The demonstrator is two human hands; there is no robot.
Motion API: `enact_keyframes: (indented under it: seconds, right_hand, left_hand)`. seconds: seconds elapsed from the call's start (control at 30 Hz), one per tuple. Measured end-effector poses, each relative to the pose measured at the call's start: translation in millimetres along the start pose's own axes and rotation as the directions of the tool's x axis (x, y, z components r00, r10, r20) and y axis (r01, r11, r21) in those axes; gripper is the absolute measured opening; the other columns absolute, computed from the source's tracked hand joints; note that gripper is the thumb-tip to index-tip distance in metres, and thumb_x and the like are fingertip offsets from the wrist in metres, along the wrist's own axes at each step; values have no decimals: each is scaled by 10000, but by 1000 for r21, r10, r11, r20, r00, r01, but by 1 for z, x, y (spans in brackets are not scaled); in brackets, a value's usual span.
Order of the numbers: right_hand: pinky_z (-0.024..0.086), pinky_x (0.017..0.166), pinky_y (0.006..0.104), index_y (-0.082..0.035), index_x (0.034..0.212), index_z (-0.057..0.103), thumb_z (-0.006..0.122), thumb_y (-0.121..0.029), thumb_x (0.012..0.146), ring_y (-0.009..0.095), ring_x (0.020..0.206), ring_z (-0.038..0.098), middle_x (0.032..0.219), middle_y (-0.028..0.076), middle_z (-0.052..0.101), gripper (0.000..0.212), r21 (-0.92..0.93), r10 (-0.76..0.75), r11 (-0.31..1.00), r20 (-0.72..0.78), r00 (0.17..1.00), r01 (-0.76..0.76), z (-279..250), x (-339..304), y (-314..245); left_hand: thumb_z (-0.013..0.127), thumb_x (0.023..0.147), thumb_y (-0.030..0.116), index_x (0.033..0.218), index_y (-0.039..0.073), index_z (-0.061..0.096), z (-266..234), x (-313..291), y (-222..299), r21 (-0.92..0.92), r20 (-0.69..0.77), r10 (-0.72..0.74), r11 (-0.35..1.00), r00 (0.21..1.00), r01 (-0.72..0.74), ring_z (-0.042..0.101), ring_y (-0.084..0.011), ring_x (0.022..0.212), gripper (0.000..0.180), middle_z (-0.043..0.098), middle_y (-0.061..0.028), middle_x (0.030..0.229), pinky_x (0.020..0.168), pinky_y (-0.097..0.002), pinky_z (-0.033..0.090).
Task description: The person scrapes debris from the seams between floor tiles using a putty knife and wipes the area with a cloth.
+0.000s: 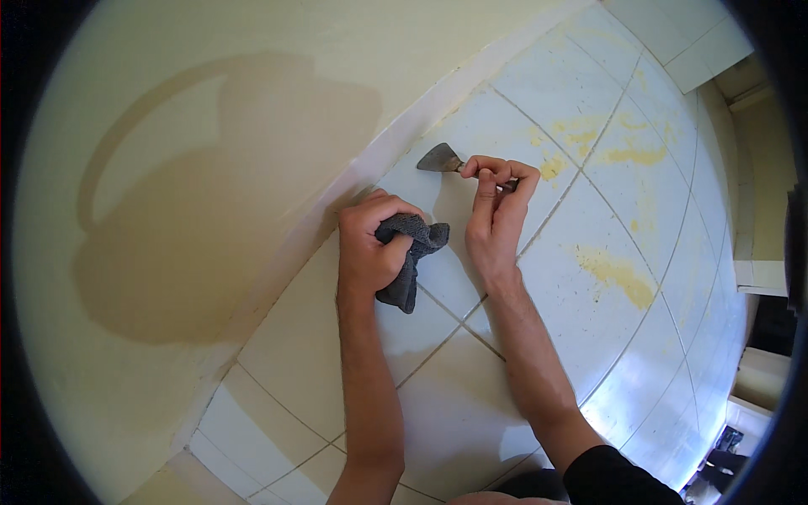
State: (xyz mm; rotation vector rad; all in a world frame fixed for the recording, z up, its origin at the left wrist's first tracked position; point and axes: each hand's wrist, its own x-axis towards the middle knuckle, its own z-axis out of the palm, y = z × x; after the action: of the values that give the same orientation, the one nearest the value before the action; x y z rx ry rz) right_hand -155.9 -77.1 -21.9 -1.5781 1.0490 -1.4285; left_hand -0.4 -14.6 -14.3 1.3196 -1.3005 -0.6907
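Scraper (pixel 440 158), blade leftward, axis sloping down-right

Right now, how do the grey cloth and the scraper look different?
The grey cloth is fuzzy and crumpled, while the scraper has a flat, flared blade. The cloth is bunched in the left hand; the scraper is held by its thin handle in the right hand. Both are held over white tiles.

A dark grey cloth (pixel 405 282) sits bunched in the left hand (pixel 368 246); a scraper (pixel 442 159) (its metal blade flared, pointing left) is gripped by the right hand (pixel 498 223).
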Motion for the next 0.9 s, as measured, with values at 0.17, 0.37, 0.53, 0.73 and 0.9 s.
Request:
enact_keyframes:
  seconds: [0.17,0.37,0.53,0.73,0.9]
  right_hand:
    - [498,747,272,-30,1106,358,449,-26,1086,138,820,602,1031,153,674,93,-85,-72,994,21,997,74,1,1,0]
    - [451,815,249,-53,1117,336,425,24,1078,126,907,554,1068,150,639,124,-22,-68,997,-24,997,67,3,-4,4]
    - [528,762,266,-11,1126,366,458,9,1070,147,781,643,1036,166,683,109,-107,-64,992,-20,998,61,6,-6,3]
    - [527,721,268,-7,1132,365,455,21,1065,150,786,656,1034,169,682,116,-129,-38,991,21,999,41,8,-5,-7]
    - [541,734,283,-11,1134,363,457,29,1061,162,813,677,1047,163,687,125,-104,-51,993,-4,999,50,8,-8,-4]
  left_hand:
    - [575,616,-31,805,-27,708,0,2,-1,-1,15,27,1000,1000,-27,612,-229,688,231,681,-124,724,644,-324,491]
    - [581,622,-27,808,-23,709,2,3,-1,-8,7,43,999,999,-43,605,-240,679,226,681,-121,719,642,-331,488]
    - [572,594,5,791,-26,704,0,1,1,0,-1,24,1000,1000,-24,603,-225,688,239,657,-115,716,658,-322,486]
    - [560,569,38,780,-32,700,-2,0,1,0,3,3,1000,1000,-3,604,-209,700,263,641,-113,728,681,-314,491]
    - [560,570,37,781,-31,698,0,1,-1,12,9,30,999,1000,-30,603,-206,700,261,641,-111,730,677,-311,489]
